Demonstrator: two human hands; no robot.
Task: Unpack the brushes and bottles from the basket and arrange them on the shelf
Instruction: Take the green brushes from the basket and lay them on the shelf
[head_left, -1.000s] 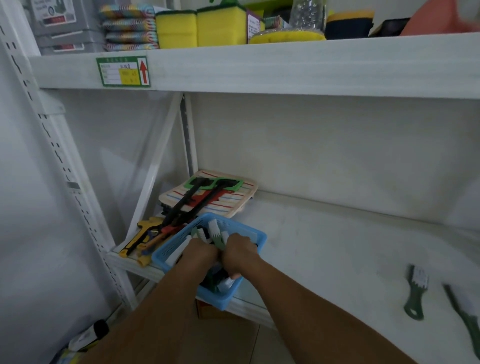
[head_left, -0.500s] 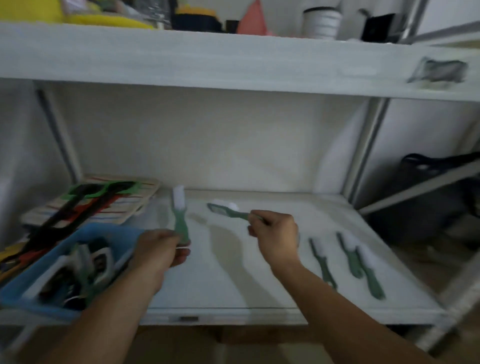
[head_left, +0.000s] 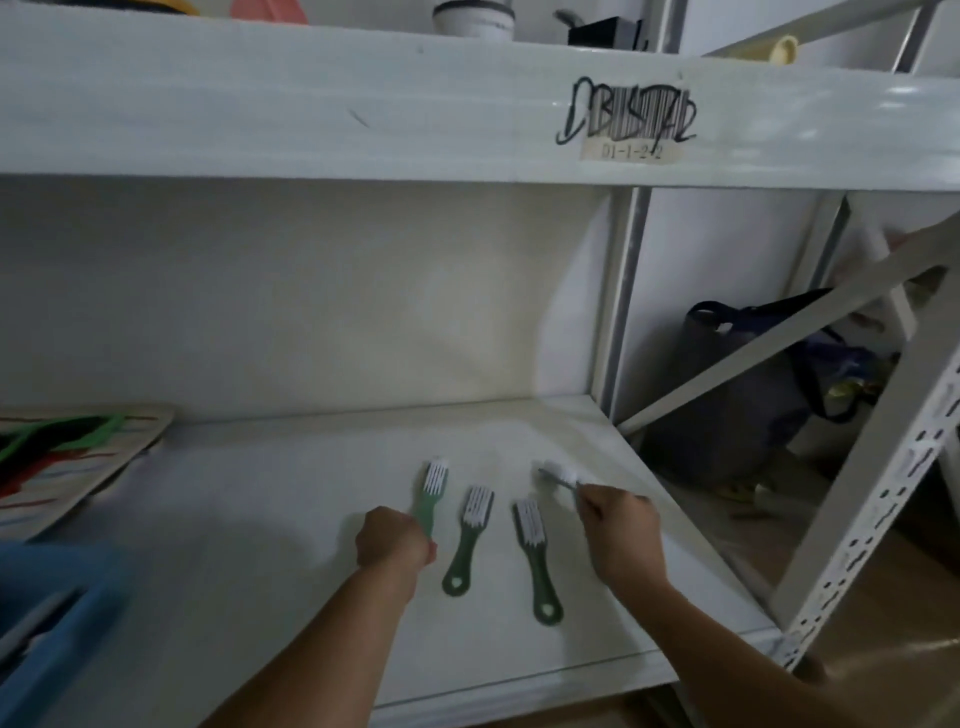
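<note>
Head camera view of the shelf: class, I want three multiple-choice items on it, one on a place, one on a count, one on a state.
1. Where is the blue basket?
A. lower left
B. top shelf
C. far right

2. How many green brushes lie free on the shelf, in no hand?
A. none
B. two
C. five

3. What is the left hand doing?
A. resting open
B. pointing up
C. holding a brush

Answers:
1 A: it fills the lower left corner.
2 B: one and another lie between the hands.
3 C: its grip closes on a light green handle.

My one camera sits on my head, looking forward and down, close to the white shelf (head_left: 260, 519). Its far wall faces me; my forearms enter from the near edge.
</note>
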